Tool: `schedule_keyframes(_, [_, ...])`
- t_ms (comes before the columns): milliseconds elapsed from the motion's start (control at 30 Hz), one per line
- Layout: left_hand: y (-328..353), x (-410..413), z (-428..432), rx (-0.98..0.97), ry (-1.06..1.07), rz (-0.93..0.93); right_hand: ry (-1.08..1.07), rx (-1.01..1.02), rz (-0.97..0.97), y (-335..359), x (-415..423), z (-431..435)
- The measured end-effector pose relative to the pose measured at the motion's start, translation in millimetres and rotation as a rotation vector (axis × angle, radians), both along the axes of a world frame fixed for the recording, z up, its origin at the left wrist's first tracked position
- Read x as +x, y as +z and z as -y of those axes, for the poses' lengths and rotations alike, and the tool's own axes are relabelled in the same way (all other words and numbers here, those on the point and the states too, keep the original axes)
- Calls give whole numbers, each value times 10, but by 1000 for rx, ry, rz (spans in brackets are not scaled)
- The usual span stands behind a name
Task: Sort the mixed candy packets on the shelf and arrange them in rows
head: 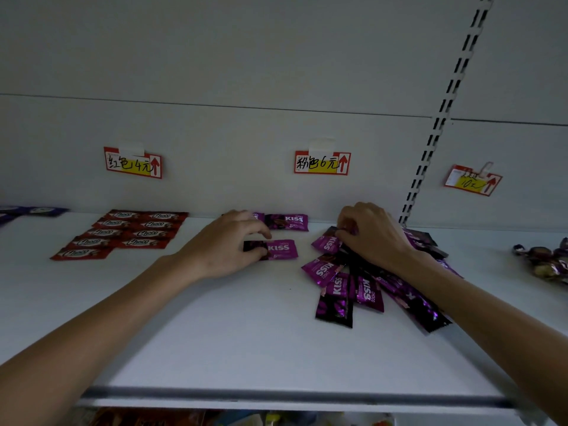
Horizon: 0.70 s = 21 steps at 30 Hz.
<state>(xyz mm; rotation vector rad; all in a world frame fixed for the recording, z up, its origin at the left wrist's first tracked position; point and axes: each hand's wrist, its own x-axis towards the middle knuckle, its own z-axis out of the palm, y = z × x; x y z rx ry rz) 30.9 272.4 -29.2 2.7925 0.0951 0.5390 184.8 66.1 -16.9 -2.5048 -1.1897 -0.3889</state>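
Red Choco packets [129, 233] lie in two neat rows at the left of the white shelf [246, 333]. My left hand [227, 244] pinches the dark end of a purple Kiss packet [281, 249] that lies flat on the shelf. Behind it, another Kiss packet [289, 222] lies against the back wall. My right hand [372, 235] rests on a loose heap of purple Kiss packets [353, 287], with its fingertips closed on the corner of one packet at the heap's top left.
Three price tags hang on the back wall: a red one [132, 162], a pink one [322, 162] and a right one [471, 179]. Wrapped candies [547, 259] lie at the far right, dark blue packets [33, 211] at the far left. A slotted upright [442, 112] rises at the right.
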Motion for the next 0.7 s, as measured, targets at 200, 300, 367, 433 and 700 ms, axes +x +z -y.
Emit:
schedule_keyframes(200, [-23, 51, 36, 70, -41, -79, 95, -216, -64, 56, -17, 15])
schedule_keyframes(300, [20, 72, 74, 27, -42, 88, 53, -320, -27, 117, -48, -10])
schedule_keyframes(367, [66, 66, 118, -179, 2, 171, 25, -381, 62, 143, -104, -67])
schedule_keyframes(433, [83, 63, 127, -434, 67, 184, 28, -327, 117, 157, -148, -127])
schedule_keyframes(700, [67, -91, -14, -685, 214, 70, -72, 456, -502, 214, -6, -176])
